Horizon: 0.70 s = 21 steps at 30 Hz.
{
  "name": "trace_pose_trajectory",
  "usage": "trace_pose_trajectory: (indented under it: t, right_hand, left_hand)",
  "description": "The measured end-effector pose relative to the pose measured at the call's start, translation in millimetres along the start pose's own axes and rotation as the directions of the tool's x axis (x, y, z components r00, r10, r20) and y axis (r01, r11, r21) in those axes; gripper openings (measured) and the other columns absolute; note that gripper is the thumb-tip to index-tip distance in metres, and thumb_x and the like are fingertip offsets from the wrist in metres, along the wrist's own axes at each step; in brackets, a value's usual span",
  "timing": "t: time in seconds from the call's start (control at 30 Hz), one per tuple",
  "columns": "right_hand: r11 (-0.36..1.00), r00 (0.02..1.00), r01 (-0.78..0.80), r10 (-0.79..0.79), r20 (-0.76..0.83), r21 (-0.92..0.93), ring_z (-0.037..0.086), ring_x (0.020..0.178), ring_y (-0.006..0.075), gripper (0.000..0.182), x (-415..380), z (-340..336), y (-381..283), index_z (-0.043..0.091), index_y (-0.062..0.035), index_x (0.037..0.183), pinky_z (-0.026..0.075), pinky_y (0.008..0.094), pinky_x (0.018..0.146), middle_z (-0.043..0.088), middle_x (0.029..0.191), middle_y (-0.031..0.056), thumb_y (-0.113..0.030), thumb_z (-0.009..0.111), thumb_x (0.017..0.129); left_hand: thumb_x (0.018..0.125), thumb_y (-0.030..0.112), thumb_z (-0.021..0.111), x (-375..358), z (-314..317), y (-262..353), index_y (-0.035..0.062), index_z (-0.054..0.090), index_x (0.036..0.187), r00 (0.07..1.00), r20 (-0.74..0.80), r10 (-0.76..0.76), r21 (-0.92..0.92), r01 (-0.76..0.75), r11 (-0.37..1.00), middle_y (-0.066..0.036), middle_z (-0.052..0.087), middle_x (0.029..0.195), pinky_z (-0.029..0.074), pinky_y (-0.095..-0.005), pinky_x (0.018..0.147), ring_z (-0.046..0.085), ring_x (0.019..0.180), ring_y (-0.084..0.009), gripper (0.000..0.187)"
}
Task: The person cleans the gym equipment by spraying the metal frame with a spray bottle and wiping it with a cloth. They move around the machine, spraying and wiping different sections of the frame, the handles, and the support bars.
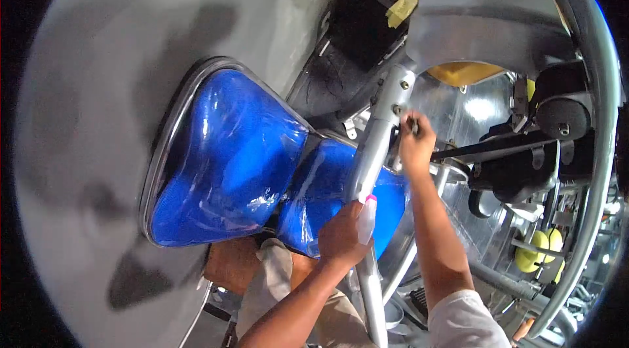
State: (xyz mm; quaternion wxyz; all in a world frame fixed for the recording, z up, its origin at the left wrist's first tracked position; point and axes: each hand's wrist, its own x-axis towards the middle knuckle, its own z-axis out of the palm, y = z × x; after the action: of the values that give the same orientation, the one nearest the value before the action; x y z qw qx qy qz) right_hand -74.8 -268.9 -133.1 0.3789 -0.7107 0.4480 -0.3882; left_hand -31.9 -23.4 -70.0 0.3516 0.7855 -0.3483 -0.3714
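Note:
My left hand point(344, 233) is closed round a translucent white bottle point(367, 222) with a pink top, against the grey metal tube point(372, 158). My right hand point(417, 142) is higher up, beside the tube's joint point(394, 94), its fingers pinched on a small dark item point(413, 126) too small to name. Bolts or holes show on the joint close to those fingertips. Left of the tube is a blue padded seat point(229, 158) under clear plastic wrap, with a second blue pad point(321, 184) partly behind the tube and my left hand.
A grey wall point(92, 86) fills the left side. A black box point(370, 14) with yellow tape stands at the top. A large curved metal tube point(599, 151) runs down the right, with black parts point(514, 164) and yellow pads point(540, 250) inside it. A brown surface point(229, 263) lies below the seat.

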Motion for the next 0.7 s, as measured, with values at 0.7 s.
trace_pose_trajectory:
  t: [0.7]
  right_hand:
    - [0.995,0.990,-0.089,0.094,-0.104,0.051,0.057,0.081,0.0106,0.009,36.7,7.8,6.6,0.069,0.0021,0.097,0.047,0.0287,0.074,0.066,0.083,0.0033,-0.006,0.069,0.095]
  left_hand:
    - [0.083,0.025,0.073,-5.3,4.4,-5.2,0.0112,0.061,0.114,0.996,-0.087,0.023,-0.020,-0.025,0.999,-0.015,0.069,0.103,0.055,-0.0496,0.079,0.067,0.093,-0.0412,0.037]
